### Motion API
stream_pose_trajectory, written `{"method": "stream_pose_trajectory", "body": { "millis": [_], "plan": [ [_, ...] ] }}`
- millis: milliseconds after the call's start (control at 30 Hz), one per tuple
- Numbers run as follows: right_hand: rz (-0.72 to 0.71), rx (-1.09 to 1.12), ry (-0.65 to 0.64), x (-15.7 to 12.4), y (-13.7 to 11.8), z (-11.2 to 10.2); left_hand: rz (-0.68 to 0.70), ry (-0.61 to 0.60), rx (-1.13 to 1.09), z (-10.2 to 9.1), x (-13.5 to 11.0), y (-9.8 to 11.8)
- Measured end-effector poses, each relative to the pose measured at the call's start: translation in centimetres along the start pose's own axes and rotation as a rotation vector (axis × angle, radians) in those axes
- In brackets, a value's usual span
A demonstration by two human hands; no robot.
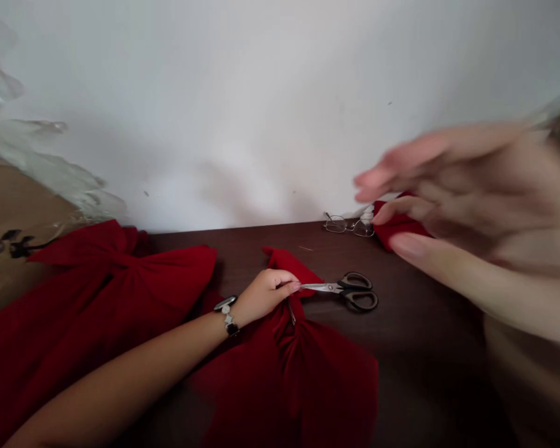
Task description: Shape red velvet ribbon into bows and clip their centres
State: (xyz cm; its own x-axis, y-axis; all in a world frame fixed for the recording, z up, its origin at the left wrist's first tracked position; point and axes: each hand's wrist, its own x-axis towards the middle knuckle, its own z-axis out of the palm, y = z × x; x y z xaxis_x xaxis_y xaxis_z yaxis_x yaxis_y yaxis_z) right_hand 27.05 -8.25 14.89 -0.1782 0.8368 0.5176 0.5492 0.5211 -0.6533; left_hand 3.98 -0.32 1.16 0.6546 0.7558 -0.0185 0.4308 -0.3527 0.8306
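My left hand (273, 292), with a watch and a bracelet on its wrist, pinches the blade tips of a pair of scissors (329, 287) between thumb and fingers. The scissors' dark handles point right over the brown table. Beneath this hand lies a red fabric bow (326, 367), with a narrow red strip and a small metallic piece at its gathered middle. Whether the fingers also grip the cloth is hidden. Raised close to the camera at the right, my right hand (485, 205) is blurred, its fingers apart and nothing visible in them.
Large red bows (107, 267) are piled on the left. Eyeglasses (350, 225) rest at the back of the dark table (242, 239), beside more red fabric (385, 227) partly behind my right hand. A white wall (242, 112) rises behind, and clear plastic (74, 168) hangs at the left.
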Motion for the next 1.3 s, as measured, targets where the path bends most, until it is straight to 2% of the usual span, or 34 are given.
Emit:
{"method": "stream_pose_trajectory", "body": {
  "millis": [33,100,200,333,433,600,733,833,967,1067,1133,1200,1300],
  "plan": [
    [-0.021,0.021,-0.009,0.4,0.4,0.3,0.0,-0.002,-0.006,0.0,0.0,0.0],
    [0.043,-0.031,-0.167,0.8,2.2,1.4,-0.006,-0.003,-0.013,0.0,0.0,0.0],
    [0.172,-0.241,-0.387,0.1,6.3,3.4,-0.013,-0.001,-0.015,-0.1,-0.1,0.1],
    [0.22,-0.347,-0.478,-1.7,10.9,5.3,-0.042,-0.011,0.008,0.0,-0.1,0.0],
    [0.224,-0.329,-0.53,-2.2,12.5,5.9,-0.039,-0.015,0.002,0.0,-0.1,-0.1],
    [0.237,-0.255,-0.479,-1.4,12.3,4.7,-0.036,-0.028,-0.099,0.0,0.0,0.0],
    [0.259,-0.31,-0.687,-1.3,11.1,3.1,-0.036,-0.035,-0.111,0.1,0.0,0.0],
    [0.241,-0.397,-0.817,-1.7,10.6,3.1,-0.028,-0.034,-0.124,0.2,0.1,-0.2],
    [0.234,-0.459,-0.87,-2.1,10.4,3.8,-0.01,-0.026,-0.139,0.2,0.1,-0.4],
    [0.249,-0.469,-0.889,-2.2,10.2,3.5,-0.016,-0.027,-0.162,0.1,0.1,-0.4],
    [0.285,-0.401,-0.926,-2.0,9.9,3.0,-0.03,-0.022,-0.182,0.1,0.1,-0.4],
    [0.357,-0.245,-0.964,-1.8,9.7,2.6,-0.049,-0.017,-0.205,0.1,0.2,-0.6],
    [0.473,-0.004,-0.949,-1.6,10.0,2.5,-0.071,-0.005,-0.225,0.1,0.3,-0.8]
  ]
}}
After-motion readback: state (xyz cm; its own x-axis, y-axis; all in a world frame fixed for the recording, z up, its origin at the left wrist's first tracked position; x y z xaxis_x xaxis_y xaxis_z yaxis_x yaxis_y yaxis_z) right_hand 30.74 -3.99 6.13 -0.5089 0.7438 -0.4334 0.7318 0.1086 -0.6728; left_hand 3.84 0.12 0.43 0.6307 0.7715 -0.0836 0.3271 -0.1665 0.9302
